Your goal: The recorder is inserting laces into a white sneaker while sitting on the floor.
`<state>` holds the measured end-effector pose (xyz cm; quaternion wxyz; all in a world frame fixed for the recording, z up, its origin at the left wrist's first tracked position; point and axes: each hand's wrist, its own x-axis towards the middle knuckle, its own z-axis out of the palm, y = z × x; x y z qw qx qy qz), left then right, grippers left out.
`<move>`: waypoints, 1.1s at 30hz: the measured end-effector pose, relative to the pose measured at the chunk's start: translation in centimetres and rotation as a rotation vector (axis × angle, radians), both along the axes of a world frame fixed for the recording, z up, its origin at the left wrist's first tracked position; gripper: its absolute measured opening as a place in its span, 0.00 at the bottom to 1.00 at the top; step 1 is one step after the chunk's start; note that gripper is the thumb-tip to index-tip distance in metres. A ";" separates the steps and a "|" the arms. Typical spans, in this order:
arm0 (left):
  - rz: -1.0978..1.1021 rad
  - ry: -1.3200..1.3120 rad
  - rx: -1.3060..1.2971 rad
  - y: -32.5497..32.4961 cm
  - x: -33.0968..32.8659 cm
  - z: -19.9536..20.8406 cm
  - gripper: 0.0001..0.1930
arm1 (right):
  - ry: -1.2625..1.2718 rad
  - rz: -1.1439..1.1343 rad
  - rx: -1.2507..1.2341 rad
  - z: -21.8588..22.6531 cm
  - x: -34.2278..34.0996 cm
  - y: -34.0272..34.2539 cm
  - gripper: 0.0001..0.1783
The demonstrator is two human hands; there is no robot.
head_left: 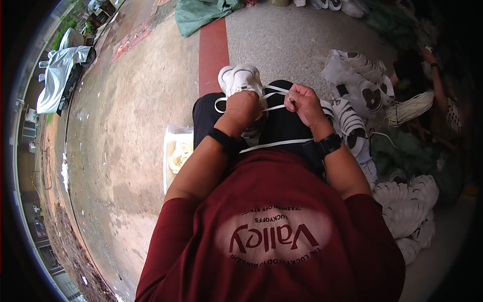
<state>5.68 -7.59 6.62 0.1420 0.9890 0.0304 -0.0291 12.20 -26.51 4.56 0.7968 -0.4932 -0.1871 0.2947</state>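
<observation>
A white sneaker (pixel 242 78) rests between my knees, its pale sole end pointing away from me. My left hand (pixel 242 108) is closed over the shoe's upper; most of its fingers are hidden behind the wrist and knuckles. To the right of the shoe, my right hand (pixel 305 103) pinches a flat white shoelace (pixel 274 107). Strands of this lace stretch from the sneaker to my right fingers, and a loop sticks out left of my left hand. Another length of white lace crosses my lap near my shirt.
At my left stands a white box (pixel 171 173) holding cream-coloured laces (pixel 181 155). Several white shoes and shoe parts (pixel 352 121) are heaped on my right, with more stacks (pixel 407 206) lower down. A green sack (pixel 204 15) lies ahead. Another person's arm (pixel 436 75) shows at far right.
</observation>
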 end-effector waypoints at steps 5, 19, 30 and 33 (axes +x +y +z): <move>-0.062 0.035 0.104 -0.6 -0.1 0.4 0.09 | -0.128 0.034 -0.114 -0.3 -0.5 0.7 0.12; 0.333 -0.064 0.055 12.1 -10.8 1.5 0.07 | -0.654 -0.169 -0.645 -1.4 1.4 -6.2 0.10; 0.502 -0.140 -0.453 15.2 -14.0 -2.5 0.05 | -1.213 -0.326 -1.005 -1.8 1.9 -8.7 0.05; 0.538 -0.138 -0.524 16.0 -14.7 -3.0 0.03 | -1.232 -0.340 -1.086 -1.5 1.8 -9.2 0.05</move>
